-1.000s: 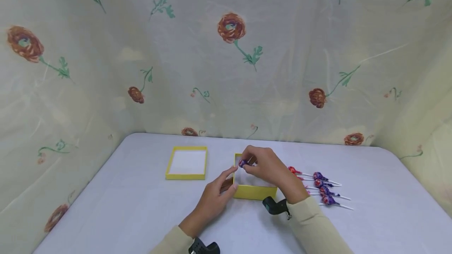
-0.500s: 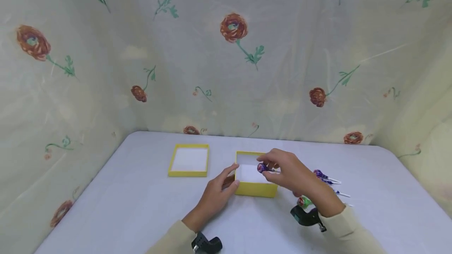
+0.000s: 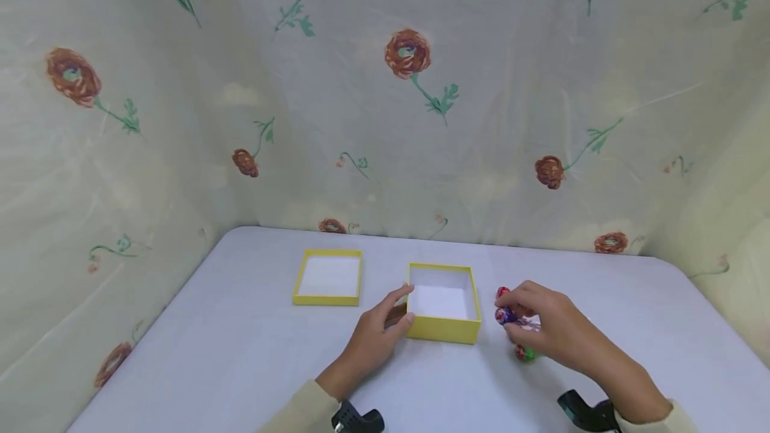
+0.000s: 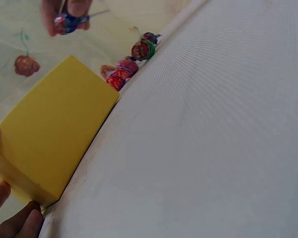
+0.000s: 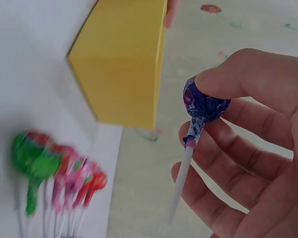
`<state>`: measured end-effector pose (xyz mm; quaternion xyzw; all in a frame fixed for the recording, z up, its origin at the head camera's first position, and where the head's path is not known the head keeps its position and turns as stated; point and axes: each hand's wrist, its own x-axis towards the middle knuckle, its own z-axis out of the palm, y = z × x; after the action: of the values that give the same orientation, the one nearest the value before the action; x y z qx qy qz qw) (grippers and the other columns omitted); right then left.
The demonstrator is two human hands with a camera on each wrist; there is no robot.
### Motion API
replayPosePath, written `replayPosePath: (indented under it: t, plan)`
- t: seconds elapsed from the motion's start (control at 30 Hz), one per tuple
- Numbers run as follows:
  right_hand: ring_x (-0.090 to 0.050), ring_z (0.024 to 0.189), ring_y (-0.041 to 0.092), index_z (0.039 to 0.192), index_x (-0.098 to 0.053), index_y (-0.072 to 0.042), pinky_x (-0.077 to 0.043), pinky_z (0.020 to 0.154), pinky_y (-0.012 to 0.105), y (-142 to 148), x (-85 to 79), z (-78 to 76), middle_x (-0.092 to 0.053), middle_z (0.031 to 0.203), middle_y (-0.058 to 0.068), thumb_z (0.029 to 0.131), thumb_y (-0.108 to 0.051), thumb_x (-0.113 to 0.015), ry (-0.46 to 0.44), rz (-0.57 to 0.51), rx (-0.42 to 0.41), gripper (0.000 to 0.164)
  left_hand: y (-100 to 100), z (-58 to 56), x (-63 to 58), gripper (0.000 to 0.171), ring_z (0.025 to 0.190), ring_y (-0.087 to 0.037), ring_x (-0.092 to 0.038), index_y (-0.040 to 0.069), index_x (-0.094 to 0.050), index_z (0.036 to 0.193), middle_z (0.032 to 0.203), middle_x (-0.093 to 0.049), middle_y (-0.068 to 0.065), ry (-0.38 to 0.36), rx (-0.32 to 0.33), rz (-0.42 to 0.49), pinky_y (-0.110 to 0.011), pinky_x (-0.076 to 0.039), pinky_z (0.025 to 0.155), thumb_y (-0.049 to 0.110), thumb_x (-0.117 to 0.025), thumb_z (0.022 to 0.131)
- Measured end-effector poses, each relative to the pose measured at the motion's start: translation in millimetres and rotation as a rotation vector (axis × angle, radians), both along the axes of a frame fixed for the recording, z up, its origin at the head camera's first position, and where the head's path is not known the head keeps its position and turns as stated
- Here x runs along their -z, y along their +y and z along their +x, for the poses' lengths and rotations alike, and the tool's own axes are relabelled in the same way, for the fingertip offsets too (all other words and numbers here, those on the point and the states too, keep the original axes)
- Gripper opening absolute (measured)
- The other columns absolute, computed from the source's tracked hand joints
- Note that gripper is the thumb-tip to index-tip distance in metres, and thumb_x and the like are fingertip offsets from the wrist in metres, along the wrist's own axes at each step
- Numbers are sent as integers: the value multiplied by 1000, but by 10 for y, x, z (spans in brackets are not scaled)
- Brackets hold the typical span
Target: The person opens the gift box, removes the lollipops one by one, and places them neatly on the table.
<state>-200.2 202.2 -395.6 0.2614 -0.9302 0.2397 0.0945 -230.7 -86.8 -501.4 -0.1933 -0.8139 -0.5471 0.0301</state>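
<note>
My right hand [image 3: 553, 329] pinches a lollipop [image 5: 206, 106] in a purple-blue wrapper between thumb and fingers, its white stick pointing down in the right wrist view. It is held up to the right of an open yellow box [image 3: 445, 331] with a white inside. Below that hand lies a row of lollipops, among them a green one [image 5: 37, 158] and a red one [image 5: 97, 181]; the hand hides most of them in the head view. My left hand [image 3: 373, 346] rests against the box's left side, fingers spread, the index fingertip at the rim and the thumb at the near corner.
A shallow yellow lid [image 3: 327, 301] with a white inside lies to the left behind the box, on the white table [image 3: 240, 353]. A pale flowered curtain [image 3: 481, 99] closes off the back and both sides.
My right hand has carried the purple-blue lollipop out from over the box, to the right and nearer, above the other lollipops. The left hand stays at the box.
</note>
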Motion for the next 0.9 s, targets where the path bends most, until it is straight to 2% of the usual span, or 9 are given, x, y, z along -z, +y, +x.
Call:
replayPosePath:
  t: [0.1, 0.3, 0.37, 0.6, 0.73, 0.9]
  plan:
    - [-57, 82, 7, 101, -70, -20, -60, 73, 28, 145, 60, 49, -60, 92, -12, 78, -15, -80, -7, 12, 38, 25, 36, -2, 14, 48, 126, -16, -52, 31, -41, 145, 153, -35, 4, 1, 6, 4, -24, -47, 100, 28, -55, 99]
    - [-50, 74, 2, 97, -69, -21, -51, 60, 22, 433, 244, 132, -55, 87, -16, 71, -8, -83, 125, 36, 20, 32, 50, 25, 43, 48, 124, -20, -54, 32, -42, 144, 152, -36, 0, 16, 15, 14, -23, -48, 99, 26, -55, 99]
    - [-50, 73, 2, 96, -68, -20, -51, 60, 23, 508, 284, 151, -53, 84, -16, 69, -6, -83, 143, 38, 13, 34, 41, 26, 49, 48, 124, -20, -54, 32, -41, 145, 152, -36, 0, 22, 15, 11, -23, -48, 99, 26, -55, 99]
    - [-55, 76, 0, 97, -69, -18, -58, 66, 26, 707, 372, 175, -58, 88, -17, 68, -6, -84, 97, 60, 30, 35, 18, 11, 39, 48, 124, -16, -54, 36, -40, 145, 152, -35, 5, 24, 10, -4, -24, -48, 99, 29, -55, 99]
    - [-55, 75, -2, 97, -69, -15, -58, 65, 27, 790, 393, 156, -62, 90, -14, 69, -3, -83, 86, 79, -6, 33, 8, 10, 18, 48, 124, -14, -54, 39, -40, 144, 153, -35, 7, 16, 2, -10, -23, -47, 100, 32, -55, 99]
    - [-56, 75, -2, 96, -69, -15, -57, 67, 29, 866, 368, 143, -62, 89, -14, 71, -3, -80, 26, 102, -33, 30, 12, 18, 5, 48, 124, -13, -53, 39, -40, 144, 153, -34, 8, 11, -2, -12, -22, -47, 100, 32, -55, 99]
